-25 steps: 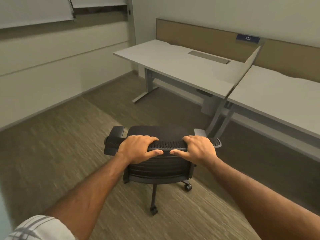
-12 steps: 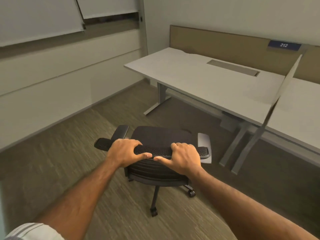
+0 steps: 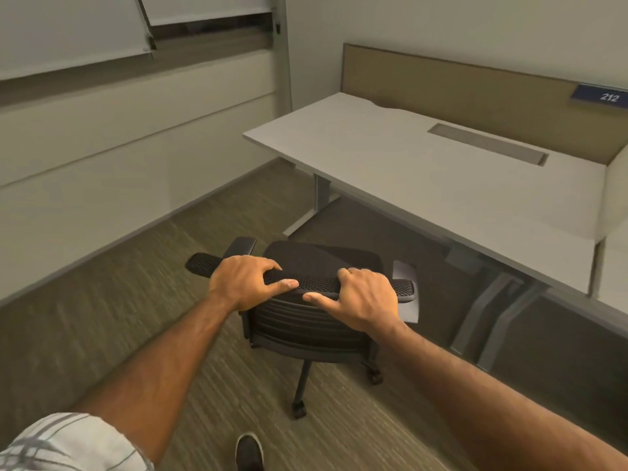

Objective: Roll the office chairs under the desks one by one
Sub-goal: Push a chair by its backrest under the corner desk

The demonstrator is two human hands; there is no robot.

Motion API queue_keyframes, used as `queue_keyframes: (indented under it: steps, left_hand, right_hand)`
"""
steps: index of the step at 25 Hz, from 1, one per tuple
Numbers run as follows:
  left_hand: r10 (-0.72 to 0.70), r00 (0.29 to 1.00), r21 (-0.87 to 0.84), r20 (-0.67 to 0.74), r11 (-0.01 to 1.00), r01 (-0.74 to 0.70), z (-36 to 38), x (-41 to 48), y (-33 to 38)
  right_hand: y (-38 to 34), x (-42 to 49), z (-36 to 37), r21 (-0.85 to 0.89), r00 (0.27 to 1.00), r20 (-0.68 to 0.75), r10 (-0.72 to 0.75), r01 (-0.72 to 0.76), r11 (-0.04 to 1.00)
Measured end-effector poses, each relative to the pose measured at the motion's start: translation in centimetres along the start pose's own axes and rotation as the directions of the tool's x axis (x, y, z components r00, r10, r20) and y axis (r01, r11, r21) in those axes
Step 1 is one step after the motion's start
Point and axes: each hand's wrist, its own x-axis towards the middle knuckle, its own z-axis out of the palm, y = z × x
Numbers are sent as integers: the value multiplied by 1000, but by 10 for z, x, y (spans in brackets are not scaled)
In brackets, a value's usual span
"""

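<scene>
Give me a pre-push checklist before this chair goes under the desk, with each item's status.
1. Left hand on the top edge of the chair backrest: ok, fingers wrapped over it.
2. Right hand on the same edge: ok, though the thumb is spread rather than closed.
3. Space under the desk free of clutter: ok as far as visible; the far part is in shadow.
4. Right armrest clear of the desk legs: cannot tell, they are close.
5. Armrests low enough to pass under the desktop: cannot tell.
6. Carpet ahead of the casters free of obstacles: ok.
</scene>
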Motion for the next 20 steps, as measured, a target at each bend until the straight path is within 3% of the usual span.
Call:
queue_keyframes:
  steps: [7,13,20]
  left_hand:
    - [128,991,-35,-32,991,-129,6,104,-105]
    - [178,982,-74,60,982,-173,2,198,-176]
    - [250,968,-57,38,967,-247,8,286,-247]
  right_hand:
    - [-25,125,36,-30,987,139,78,-75,997]
    - [-3,219,46,39,927,336,169,-193,980]
    - [-17,299,81,-17,946,240,217,-219,976]
